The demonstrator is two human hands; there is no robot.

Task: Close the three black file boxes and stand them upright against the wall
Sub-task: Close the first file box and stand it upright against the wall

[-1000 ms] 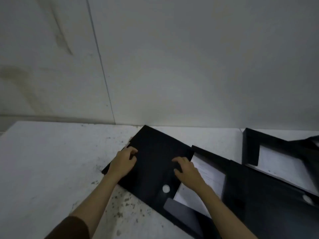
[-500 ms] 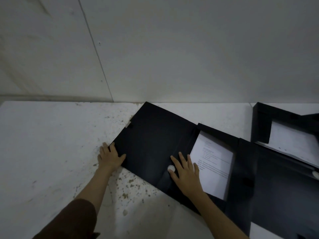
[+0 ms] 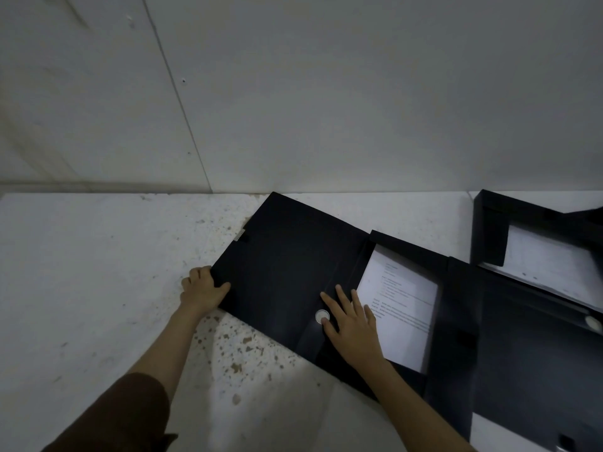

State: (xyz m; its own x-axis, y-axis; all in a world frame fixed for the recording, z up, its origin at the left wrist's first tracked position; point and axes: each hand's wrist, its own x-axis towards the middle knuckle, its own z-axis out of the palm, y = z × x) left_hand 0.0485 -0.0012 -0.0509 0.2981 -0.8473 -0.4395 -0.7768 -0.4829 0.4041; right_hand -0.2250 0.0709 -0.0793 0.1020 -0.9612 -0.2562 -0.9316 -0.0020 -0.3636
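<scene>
Speckled white desk runs back to a pale wall, with brownish flecks thickest near the person.

Nearest, at about 7 o'clock, a brown sleeve is cut off by the bottom edge. From it the left hand reaches to the left corner of the closed file box, fingers curled round the box's edge and thumb lying on its top face; how far the fingers go underneath is hidden.

At 5 o'clock the right hand lies flat and spread on the same box's closing flap, gripping nothing, thumb tip touching the white round snap button. That box lies flat on the desk, turned at an angle, its far corner almost at the wall.

Just beside it at 3 o'clock an open file box lies flat with printed paper in its tray; the text is too small to read. Its lid runs off the lower right edge, so its full extent cannot be seen.

Farthest, at 2 o'clock, a third file box also lies open with paper inside, cut off by the right edge and blurred.

Open desk lies all along 9 to 11 o'clock, bare up to the wall.
</scene>
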